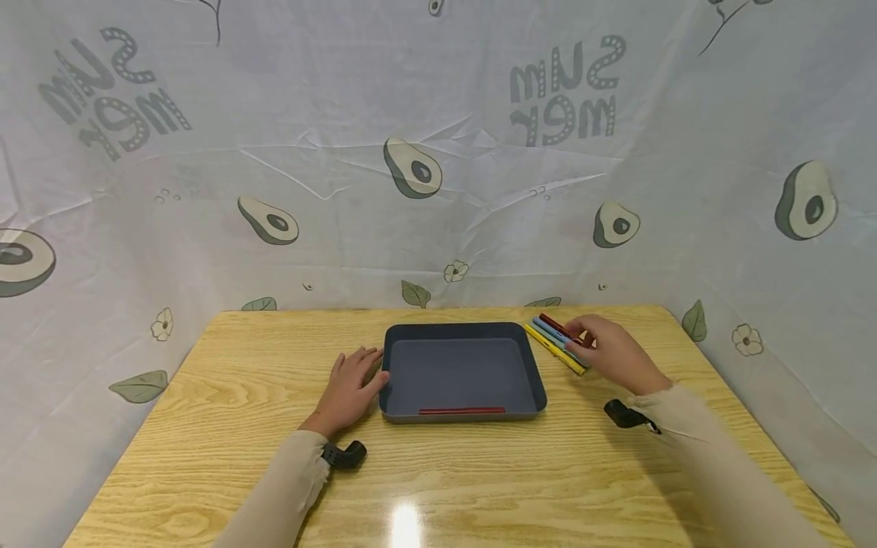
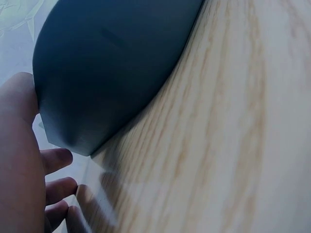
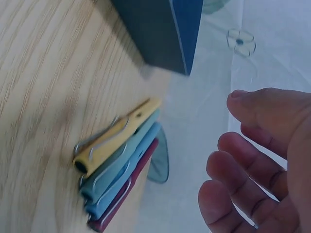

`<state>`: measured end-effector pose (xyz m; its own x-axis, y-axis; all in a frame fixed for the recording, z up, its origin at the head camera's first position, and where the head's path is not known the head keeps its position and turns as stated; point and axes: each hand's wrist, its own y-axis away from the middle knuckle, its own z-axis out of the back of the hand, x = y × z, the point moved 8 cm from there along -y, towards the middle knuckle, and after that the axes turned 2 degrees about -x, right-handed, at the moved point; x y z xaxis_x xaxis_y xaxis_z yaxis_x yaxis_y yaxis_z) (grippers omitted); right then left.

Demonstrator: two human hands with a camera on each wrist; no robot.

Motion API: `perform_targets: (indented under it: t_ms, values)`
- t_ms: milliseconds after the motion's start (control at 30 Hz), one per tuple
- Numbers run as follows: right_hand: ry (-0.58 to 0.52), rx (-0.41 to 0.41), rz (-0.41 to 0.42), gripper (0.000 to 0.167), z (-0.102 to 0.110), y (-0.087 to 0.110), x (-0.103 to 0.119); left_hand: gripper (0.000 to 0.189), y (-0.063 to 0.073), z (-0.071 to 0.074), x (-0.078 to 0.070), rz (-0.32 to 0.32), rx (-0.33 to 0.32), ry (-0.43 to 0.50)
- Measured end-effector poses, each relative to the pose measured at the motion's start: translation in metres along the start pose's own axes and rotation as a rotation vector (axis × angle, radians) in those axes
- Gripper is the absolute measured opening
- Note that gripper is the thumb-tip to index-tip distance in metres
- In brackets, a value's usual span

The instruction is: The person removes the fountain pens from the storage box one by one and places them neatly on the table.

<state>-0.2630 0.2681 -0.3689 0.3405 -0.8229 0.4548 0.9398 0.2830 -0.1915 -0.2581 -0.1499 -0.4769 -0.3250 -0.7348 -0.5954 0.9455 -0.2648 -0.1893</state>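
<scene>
A dark grey rectangular tray (image 1: pixel 459 373) sits on the table, with a thin red pen (image 1: pixel 462 411) lying along its near wall. My left hand (image 1: pixel 351 388) is at the tray's left side, fingers spread and thumb at the rim. Right of the tray lie several clipped pens side by side: a yellow pen (image 3: pixel 116 138), a teal pen (image 3: pixel 116 160), a blue pen (image 3: pixel 127 175) and a dark red pen (image 3: pixel 127 196). Over their near right end hovers my right hand (image 1: pixel 617 354). In the right wrist view its fingers are loosely bent, apart from the pens, holding nothing.
The wooden table (image 1: pixel 452 487) ends at the back against a hanging white cloth (image 1: pixel 329 251) printed with avocados and leaves, which also lines both sides. A black wrist strap (image 1: pixel 342 454) is on the left sleeve, another black strap (image 1: pixel 630 415) on the right.
</scene>
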Motion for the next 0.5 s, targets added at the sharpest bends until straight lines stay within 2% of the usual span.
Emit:
perform_targets:
  t_ms: [333,500]
  values:
    - [0.001,0.052,0.058,0.022,-0.014,-0.015,0.032,0.063,-0.001,0.000,0.002,0.004,0.004,-0.003]
    - [0.026,0.065,0.081,0.027,-0.023,-0.021,0.046,0.062,-0.001,0.000,0.001,0.007,0.009,-0.016]
